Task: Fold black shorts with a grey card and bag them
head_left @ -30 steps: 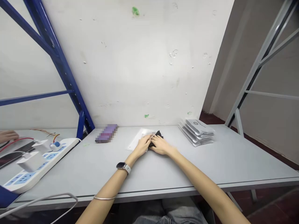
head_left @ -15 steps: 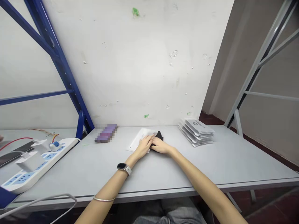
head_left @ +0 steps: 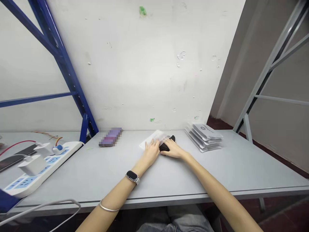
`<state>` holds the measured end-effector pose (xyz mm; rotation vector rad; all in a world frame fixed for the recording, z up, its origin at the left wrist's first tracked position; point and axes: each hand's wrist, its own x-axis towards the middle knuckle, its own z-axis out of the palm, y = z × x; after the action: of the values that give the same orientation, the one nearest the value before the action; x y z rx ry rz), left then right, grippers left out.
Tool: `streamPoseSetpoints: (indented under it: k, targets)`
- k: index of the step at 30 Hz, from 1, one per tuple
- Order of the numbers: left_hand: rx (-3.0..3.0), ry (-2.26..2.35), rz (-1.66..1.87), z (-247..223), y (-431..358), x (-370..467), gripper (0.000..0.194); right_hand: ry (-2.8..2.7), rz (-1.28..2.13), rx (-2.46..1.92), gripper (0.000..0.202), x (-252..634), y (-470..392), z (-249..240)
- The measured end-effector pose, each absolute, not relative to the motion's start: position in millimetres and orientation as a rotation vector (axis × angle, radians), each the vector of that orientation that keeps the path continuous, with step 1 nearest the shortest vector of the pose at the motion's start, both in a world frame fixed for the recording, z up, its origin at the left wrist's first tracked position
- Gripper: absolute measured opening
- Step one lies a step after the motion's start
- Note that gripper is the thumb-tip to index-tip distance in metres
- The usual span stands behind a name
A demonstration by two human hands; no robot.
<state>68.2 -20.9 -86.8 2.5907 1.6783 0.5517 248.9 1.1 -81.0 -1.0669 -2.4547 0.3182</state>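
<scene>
A frosted white plastic bag (head_left: 150, 138) lies slanted on the table in front of me, its right end lifted over a black, soft-looking item (head_left: 165, 147). My left hand (head_left: 152, 151) holds the bag down near its right end, fingers bent over it. On the black item rests my right hand (head_left: 173, 149), gripping it at the bag's mouth, with some fingertips behind the translucent film. How far the item reaches into the bag is hidden by the hands. My left wrist wears a smartwatch (head_left: 132, 176) and a silver bangle (head_left: 109, 207).
A stack of white printed bags (head_left: 204, 137) stands to the right. At the left are a pixelated purple object (head_left: 111, 137) and a white power strip (head_left: 45, 170) with plugged-in chargers. A white cable (head_left: 58, 202) loops over the table's front edge. Blue posts (head_left: 70, 74) rise at the left.
Both hands have shifted slightly right with the bag and the black item. They have moved a little apart, and the bag's right end now covers part of the black item.
</scene>
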Motion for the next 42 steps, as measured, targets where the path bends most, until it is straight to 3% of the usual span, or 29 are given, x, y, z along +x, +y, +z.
streamPoseSetpoints:
  k: [11,23,28,33,42]
  targets:
    - [2.373,1.497,0.638,-87,-14,57,0.048,-2.566,0.236,-0.982,0.044,230,4,-88]
    - [2.312,1.574,0.688,-77,-12,50,0.048,-2.499,0.273,-1.001,0.052,212,25,-81]
    - [2.260,1.529,0.759,-77,-11,46,0.046,-2.636,0.264,-0.926,0.078,243,10,-76]
    - [2.268,1.528,0.678,-76,-13,50,0.046,-2.638,0.156,-0.948,0.044,241,9,-84]
    - [2.396,1.496,0.685,-83,-10,49,0.063,-2.463,0.137,-1.057,0.039,203,29,-86]
